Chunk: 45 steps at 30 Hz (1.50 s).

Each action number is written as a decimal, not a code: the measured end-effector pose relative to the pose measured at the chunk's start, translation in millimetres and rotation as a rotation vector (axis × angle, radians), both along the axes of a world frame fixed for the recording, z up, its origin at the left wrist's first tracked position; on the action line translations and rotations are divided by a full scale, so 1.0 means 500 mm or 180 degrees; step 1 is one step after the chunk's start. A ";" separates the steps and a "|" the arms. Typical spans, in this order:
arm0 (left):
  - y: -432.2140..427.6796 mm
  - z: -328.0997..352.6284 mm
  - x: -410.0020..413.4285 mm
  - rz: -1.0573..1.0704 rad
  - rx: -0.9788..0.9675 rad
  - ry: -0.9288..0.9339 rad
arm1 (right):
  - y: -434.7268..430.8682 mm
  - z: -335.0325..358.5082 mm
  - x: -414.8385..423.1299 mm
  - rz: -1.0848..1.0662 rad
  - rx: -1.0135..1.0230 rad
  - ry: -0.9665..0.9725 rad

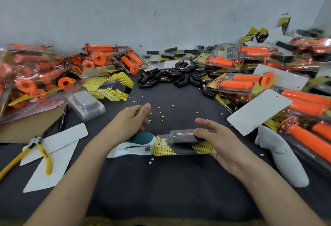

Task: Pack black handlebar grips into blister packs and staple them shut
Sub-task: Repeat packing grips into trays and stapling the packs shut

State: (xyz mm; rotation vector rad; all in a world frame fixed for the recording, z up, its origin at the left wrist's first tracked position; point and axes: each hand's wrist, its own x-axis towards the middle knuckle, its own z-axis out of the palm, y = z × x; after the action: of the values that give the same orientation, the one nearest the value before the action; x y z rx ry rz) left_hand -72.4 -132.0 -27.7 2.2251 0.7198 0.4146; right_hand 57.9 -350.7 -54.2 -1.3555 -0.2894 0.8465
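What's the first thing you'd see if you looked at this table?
Piles of packed orange grips crowd both sides of the table. A heap of loose black grips sits at the back middle. Up front, the right hand holds a blister pack beside the stapler.

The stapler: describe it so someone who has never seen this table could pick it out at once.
On the dark table, look at the near middle, between the two hands. The stapler lies by the left hand, its mouth at the end of the yellow blister pack held by the right hand. Only it is white with a teal top.
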 end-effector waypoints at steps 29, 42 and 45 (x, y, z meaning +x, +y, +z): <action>0.005 -0.023 0.034 -0.0070 -0.0083 0.0364 | 0.040 -0.031 -0.047 0.0135 0.0024 -0.0599; -0.012 -0.043 0.043 0.0197 0.0755 0.0804 | 0.043 -0.027 -0.054 0.0178 -0.0089 -0.0686; -0.015 -0.044 0.044 0.0234 0.0808 0.0862 | 0.042 -0.028 -0.056 0.0217 -0.0148 -0.0747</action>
State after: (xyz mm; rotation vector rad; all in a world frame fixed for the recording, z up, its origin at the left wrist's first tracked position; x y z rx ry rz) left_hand -50.6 -139.5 -49.6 2.5309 0.9369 0.2528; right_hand 30.0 -329.8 -68.2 -1.4977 -0.5030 0.7543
